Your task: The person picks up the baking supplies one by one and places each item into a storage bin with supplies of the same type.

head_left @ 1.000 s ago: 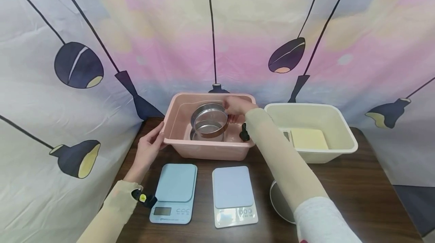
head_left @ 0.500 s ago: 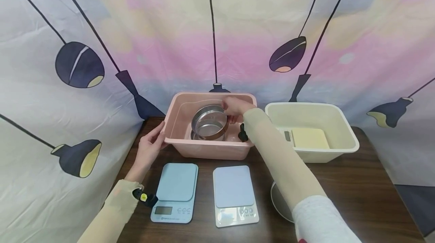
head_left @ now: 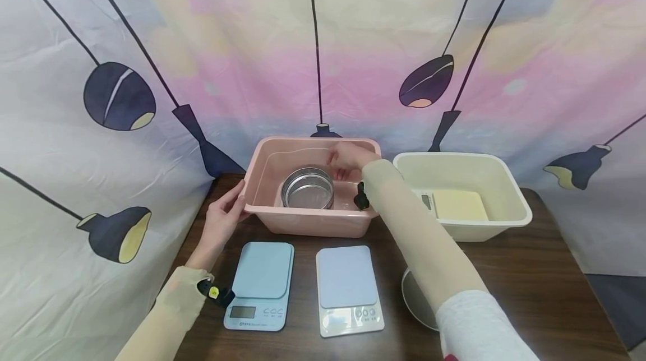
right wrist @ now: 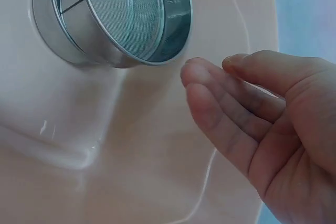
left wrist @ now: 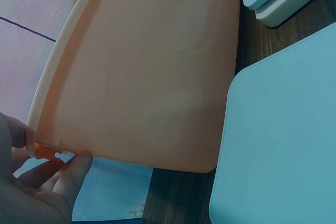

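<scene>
Two round metal flour sieves [head_left: 308, 188] are stacked inside the pink basin [head_left: 303, 222]. In the right wrist view the upper sieve [right wrist: 126, 17] shows its fine mesh and sits a little askew over the lower ring. My right hand [head_left: 348, 160] is inside the basin, just right of the sieves. Its fingers [right wrist: 205, 108] are loosely bent, apart from the metal, with nothing between them and the thumb. At the basin's left corner my left hand [head_left: 222, 221] pinches the rim, thumb above and fingers [left wrist: 73, 177] underneath, as the left wrist view shows.
In front of the basin lie a light blue kitchen scale [head_left: 262, 271] and a white one [head_left: 348, 279]. A cream basin [head_left: 466, 232] to the right contains a pale yellow scale [head_left: 460, 205]. A round metal piece [head_left: 418, 305] is partly under my right forearm.
My right hand has let go of the upper sieve, which has dropped down onto the lower one. The left hand stays at the basin's rim.
</scene>
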